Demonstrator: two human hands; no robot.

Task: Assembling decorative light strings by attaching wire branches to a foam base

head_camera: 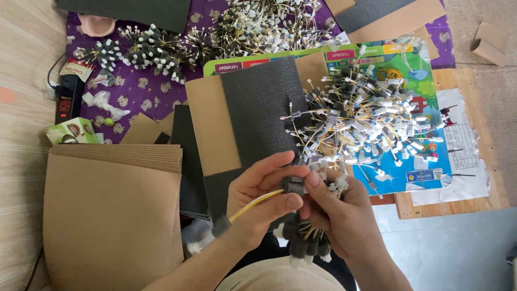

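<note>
While left hand pinches yellow wire, right hand grips dark foam-capped bundle.

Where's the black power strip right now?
In the head view, the black power strip lies at the far left, beside the purple cloth and above the cardboard stack.

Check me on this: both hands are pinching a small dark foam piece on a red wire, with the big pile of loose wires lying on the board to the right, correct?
Not quite: the head view shows the wire is yellow, not red. The rest holds: the left hand and right hand pinch the dark foam piece, and the pile of loose wires lies on the board to the right.
</note>
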